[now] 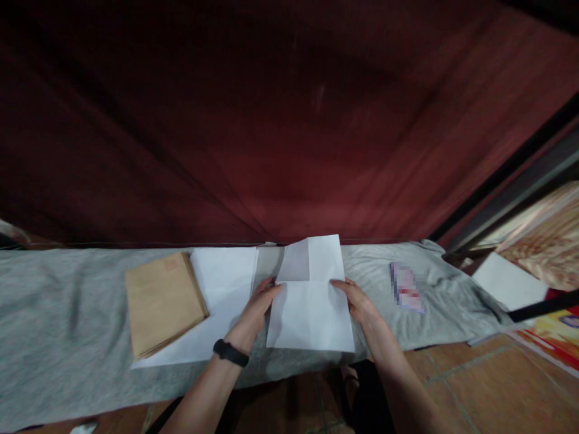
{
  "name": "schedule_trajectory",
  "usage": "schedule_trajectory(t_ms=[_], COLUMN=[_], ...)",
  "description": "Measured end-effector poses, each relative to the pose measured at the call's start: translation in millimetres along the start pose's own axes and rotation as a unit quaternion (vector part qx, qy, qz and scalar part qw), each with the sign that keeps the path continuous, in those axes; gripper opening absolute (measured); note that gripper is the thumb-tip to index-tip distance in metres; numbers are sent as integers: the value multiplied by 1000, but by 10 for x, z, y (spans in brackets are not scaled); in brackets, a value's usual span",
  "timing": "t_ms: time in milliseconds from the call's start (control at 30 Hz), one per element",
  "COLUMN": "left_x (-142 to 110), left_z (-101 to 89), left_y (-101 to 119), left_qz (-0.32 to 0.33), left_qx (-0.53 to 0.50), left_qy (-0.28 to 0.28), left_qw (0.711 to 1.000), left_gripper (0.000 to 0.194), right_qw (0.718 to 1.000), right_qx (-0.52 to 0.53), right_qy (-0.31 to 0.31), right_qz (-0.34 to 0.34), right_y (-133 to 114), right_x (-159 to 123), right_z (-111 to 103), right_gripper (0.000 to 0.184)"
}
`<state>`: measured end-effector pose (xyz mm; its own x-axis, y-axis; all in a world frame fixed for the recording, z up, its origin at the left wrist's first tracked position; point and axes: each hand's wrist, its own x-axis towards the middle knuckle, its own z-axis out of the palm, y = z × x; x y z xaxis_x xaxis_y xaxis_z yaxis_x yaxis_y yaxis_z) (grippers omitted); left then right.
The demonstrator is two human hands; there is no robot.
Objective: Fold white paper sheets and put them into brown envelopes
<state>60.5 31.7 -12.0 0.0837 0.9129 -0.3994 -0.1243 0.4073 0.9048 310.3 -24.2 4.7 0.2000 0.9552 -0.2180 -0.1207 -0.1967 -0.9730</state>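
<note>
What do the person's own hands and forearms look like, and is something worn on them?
The left hand and the right hand are ungloved, and no sleeve covers the visible forearms. A plain black band circles the left wrist; the right wrist shows nothing worn.

So the surface is a long one, draped in grey cloth that's pretty rumpled, especially way off to the right of the brown envelope stack. That stack sits on some white paper, which pokes out on the stack's right and along its near edge; can't tell how many sheets. Well to the right of the stack there's a pinkish-purple item lying on the cloth, too pixelated to make out.
</note>
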Motion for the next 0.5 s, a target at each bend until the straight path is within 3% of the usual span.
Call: schedule_trajectory(t_ms=[100, 167, 367, 500], left_x=[27, 31, -41, -83], left_z=[91, 104, 90, 92], left_y=[66, 121, 237, 253], left_qz=[5, 28, 114, 114], left_qx=[-23, -25, 20, 28], left_qy=[-49, -77, -60, -62], left_qw=[999, 996, 991, 991], left_gripper=[44, 45, 38, 39], right_qw=[998, 997, 999, 999], right_qx=[44, 59, 47, 49], right_qy=[-10, -16, -17, -16], right_qz=[51, 46, -3, -3], right_y=[-68, -94, -75, -83], right_x=[2, 19, 92, 103], right_z=[-83, -132, -224, -267], right_gripper=[21, 24, 33, 36])
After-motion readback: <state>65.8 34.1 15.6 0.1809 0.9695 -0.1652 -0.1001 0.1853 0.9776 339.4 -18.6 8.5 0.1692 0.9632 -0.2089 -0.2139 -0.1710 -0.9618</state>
